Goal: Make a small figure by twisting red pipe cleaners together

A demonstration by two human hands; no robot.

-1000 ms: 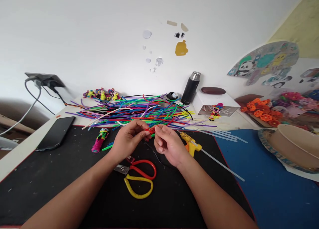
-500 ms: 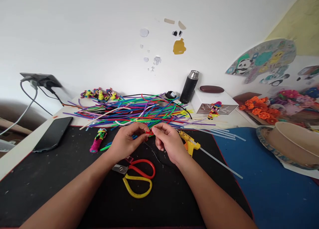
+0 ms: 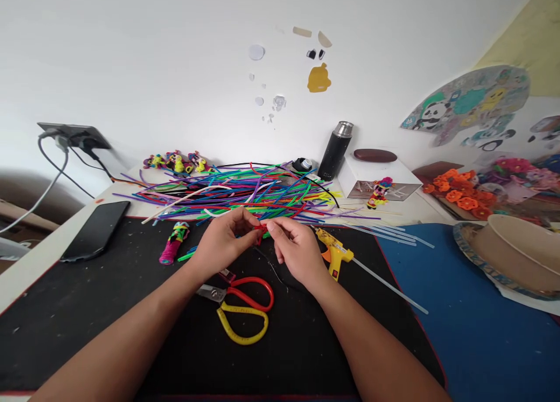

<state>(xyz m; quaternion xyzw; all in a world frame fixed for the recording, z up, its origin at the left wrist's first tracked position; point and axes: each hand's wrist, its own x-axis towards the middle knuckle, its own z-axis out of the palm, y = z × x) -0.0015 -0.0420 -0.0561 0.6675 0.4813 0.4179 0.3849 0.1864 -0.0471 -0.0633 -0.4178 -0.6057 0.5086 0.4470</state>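
Note:
My left hand (image 3: 227,238) and my right hand (image 3: 295,247) meet over the black mat (image 3: 306,343), each pinching a short bent piece of red pipe cleaner (image 3: 261,233). Fingers cover most of the piece. Just below my hands lie scissors (image 3: 242,308) with one red and one yellow handle; my left forearm hides part of their blades. Close to my right hand rests a yellow glue gun (image 3: 336,253) with a clear stick in its back. Left of my left hand lies a small pink and green pipe cleaner figure (image 3: 175,243).
A heap of colored pipe cleaners (image 3: 245,192) spreads behind my hands. Farther back are a black flask (image 3: 336,151), a white box (image 3: 376,177) and several small figures (image 3: 177,161). A phone (image 3: 96,230) lies left; a beige bowl (image 3: 525,244) stands right. Glue sticks (image 3: 398,234) lie on the blue mat.
The red piece now hangs a little lower between my fingertips, and more of it shows. Both hands stay together in nearly the same place; the view has shifted slightly.

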